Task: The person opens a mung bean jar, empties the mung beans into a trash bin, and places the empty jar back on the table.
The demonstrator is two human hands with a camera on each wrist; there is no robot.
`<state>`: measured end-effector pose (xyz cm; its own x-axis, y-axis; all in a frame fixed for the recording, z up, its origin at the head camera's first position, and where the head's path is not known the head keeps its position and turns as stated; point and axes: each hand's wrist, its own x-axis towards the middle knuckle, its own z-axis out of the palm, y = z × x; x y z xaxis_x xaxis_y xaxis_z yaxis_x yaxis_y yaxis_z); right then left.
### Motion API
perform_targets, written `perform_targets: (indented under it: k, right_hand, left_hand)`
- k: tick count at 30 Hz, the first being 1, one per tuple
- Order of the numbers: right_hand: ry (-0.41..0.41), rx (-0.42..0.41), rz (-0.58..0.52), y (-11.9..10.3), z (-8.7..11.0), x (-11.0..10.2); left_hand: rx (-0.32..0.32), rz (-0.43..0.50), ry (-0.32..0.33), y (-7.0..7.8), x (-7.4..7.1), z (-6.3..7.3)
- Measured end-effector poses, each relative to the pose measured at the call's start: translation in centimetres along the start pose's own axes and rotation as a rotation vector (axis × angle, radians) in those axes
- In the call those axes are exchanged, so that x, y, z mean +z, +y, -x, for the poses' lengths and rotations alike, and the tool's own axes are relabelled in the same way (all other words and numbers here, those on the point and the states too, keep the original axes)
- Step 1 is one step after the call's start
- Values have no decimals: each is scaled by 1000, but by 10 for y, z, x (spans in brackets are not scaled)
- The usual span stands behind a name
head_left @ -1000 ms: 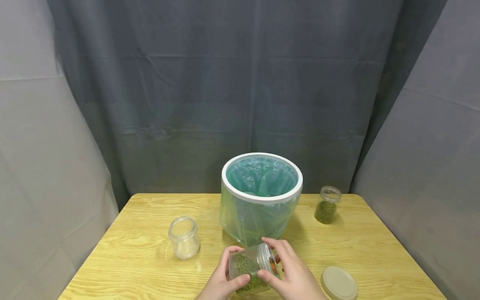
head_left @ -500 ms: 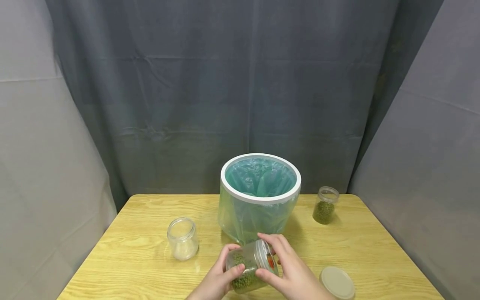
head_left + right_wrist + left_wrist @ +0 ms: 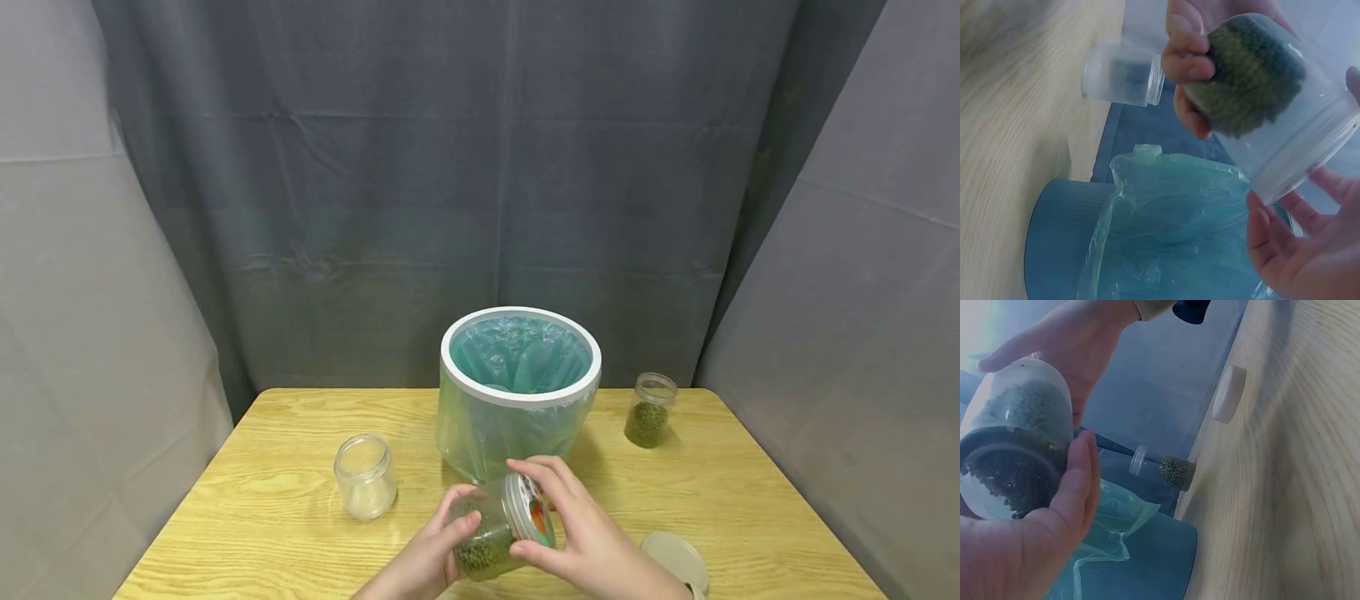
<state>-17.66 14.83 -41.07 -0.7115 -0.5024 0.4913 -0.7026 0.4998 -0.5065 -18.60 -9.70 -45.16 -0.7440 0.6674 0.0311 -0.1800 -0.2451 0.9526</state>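
Observation:
My left hand (image 3: 426, 557) grips the body of a clear jar (image 3: 480, 542) partly filled with small green beans. The jar is held tilted above the table's front, its lid end up and to the right. On that end sits a screw lid (image 3: 527, 507) with a white and orange-red picture on it. My right hand (image 3: 588, 537) curls its fingers and thumb round the lid's edge. In the right wrist view, the beans (image 3: 1254, 75) lie toward the jar's base, and the fingertips (image 3: 1260, 209) are at the rim.
A bin (image 3: 522, 399) with a white rim and green liner stands close behind the hands. An uncovered clear jar (image 3: 366, 490) is on the left, another jar of beans (image 3: 648, 418) at the back right. A beige lid (image 3: 677, 558) lies by the right wrist.
Both hands have shifted the jar slightly up and left. The right hand has turned a little over the lid, and more of the lid's picture shows.

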Motion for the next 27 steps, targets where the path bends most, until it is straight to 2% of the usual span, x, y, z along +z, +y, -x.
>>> perform_targets:
  k: [9, 17, 21, 27]
  right_hand:
    - [-26, -177, -8, 5, -4, -7]
    - [-7, -324, 24, 11, -7, -10]
    - [-19, -319, 27, 12, -7, -12]
    - [-31, -186, 38, 11, -6, -17]
  left_hand:
    - [-84, 70, -95, 5, -2, -4]
    - [-101, 79, -130, 5, -3, -4]
    - [-87, 60, -113, 4, -5, -3]
    - [-57, 19, -28, 0, -6, -2]
